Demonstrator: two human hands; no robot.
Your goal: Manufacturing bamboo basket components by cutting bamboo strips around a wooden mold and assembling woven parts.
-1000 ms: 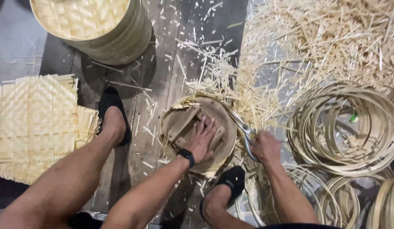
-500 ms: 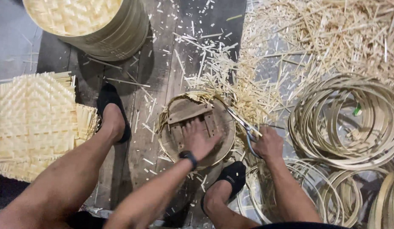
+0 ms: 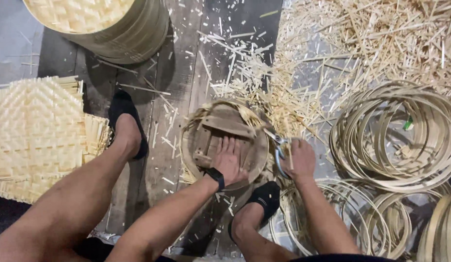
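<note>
The left hand (image 3: 230, 162) presses flat on a round wooden form (image 3: 225, 143) edged with bamboo weave, while at its three o'clock the right hand (image 3: 299, 160) grips blue-handled scissors (image 3: 279, 145) cutting the rim, bamboo hoops (image 3: 395, 136) lying farther toward three o'clock.

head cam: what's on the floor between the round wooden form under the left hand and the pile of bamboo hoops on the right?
In the head view, between the round wooden form and the bamboo hoops lie the right hand gripping scissors, and scattered bamboo offcuts.
</note>
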